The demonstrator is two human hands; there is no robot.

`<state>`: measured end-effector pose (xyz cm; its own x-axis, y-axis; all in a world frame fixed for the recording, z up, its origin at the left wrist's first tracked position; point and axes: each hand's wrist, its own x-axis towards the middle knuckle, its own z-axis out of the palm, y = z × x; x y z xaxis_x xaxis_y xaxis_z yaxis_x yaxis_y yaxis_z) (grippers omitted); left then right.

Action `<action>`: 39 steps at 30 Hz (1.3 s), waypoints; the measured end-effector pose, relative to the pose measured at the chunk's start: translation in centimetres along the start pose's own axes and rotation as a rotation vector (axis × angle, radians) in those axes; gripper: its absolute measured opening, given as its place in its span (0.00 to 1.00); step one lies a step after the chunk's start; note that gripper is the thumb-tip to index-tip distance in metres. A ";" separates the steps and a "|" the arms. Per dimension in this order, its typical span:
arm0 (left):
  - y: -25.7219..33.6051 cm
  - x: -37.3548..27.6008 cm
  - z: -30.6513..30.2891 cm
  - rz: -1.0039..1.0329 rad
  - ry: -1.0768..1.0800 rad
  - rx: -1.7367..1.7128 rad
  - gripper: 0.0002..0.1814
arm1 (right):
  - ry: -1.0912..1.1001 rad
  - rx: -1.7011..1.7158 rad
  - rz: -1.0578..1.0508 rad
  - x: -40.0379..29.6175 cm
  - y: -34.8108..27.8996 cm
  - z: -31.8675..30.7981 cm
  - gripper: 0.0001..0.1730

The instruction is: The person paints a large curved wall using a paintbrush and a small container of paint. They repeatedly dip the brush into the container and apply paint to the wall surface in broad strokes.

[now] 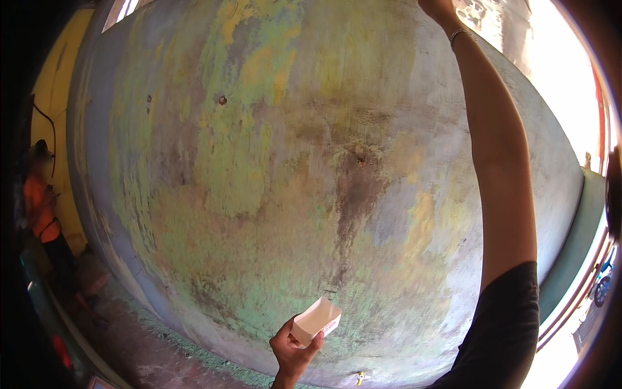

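My left hand grips a small white lidless box, seemingly of thin card, with some print on one side. Its inside faces me and nothing shows in it. In front stands a wall with worn green, yellow and grey paint and bare dark patches. My right arm stretches up along the wall's right side. The top frame edge cuts off my right hand, so its fingers and anything in them are hidden. A thin bracelet circles that wrist.
A yellow-handled tap sticks out low on the wall. Far left, a person in an orange top stands near a yellow wall. Green debris lines the wall's foot. Bright daylight comes from the right, where a blue wheeled vehicle shows.
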<state>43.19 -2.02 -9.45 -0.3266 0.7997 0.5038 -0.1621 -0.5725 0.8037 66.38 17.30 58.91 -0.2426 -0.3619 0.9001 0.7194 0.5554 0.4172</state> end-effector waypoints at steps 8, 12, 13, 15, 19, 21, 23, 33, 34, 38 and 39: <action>0.4 0.1 0.3 0.017 0.010 0.008 0.25 | -0.036 -0.051 -0.194 0.9 0.0 0.4 0.06; 0.3 0.0 0.1 0.021 0.007 -0.005 0.25 | -0.132 -0.086 -0.133 0.2 0.6 -0.9 0.06; 0.3 -0.1 0.1 0.026 0.005 -0.006 0.25 | -0.114 -0.048 -0.121 -0.1 0.7 -1.2 0.06; 0.3 -0.1 0.0 0.034 0.008 0.017 0.26 | -0.002 0.053 -0.070 -0.7 0.9 -1.7 0.05; 0.4 -0.4 0.1 0.014 0.010 0.016 0.26 | -0.052 -0.068 -0.062 -2.1 0.4 -2.7 0.06; 0.4 -0.6 0.1 0.006 0.002 0.001 0.26 | -0.130 -0.166 -0.170 -2.7 -0.3 -3.5 0.06; 0.5 -0.7 -0.3 0.005 -0.008 0.016 0.26 | -0.212 -0.106 -0.122 -3.2 -1.3 -4.4 0.05; 1.3 -2.1 -0.9 -0.034 -0.050 -0.012 0.25 | -0.369 -0.068 0.057 -10.0 -5.4 -6.8 0.05; 1.3 -2.4 -1.0 -0.032 -0.051 -0.034 0.25 | -0.438 0.071 0.149 -11.6 -6.2 -6.9 0.04; 1.0 -3.0 -1.4 -0.016 -0.047 -0.002 0.27 | -0.246 0.175 0.028 -18.9 -10.9 -7.2 0.11; 1.0 -3.1 -1.5 -0.017 -0.045 -0.003 0.27 | -0.252 0.220 0.046 -20.8 -12.3 -7.2 0.12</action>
<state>42.64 -5.36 -10.68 -0.2816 0.8168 0.5036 -0.1700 -0.5590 0.8116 67.26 12.62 34.18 -0.3860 -0.1513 0.9100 0.5826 0.7249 0.3677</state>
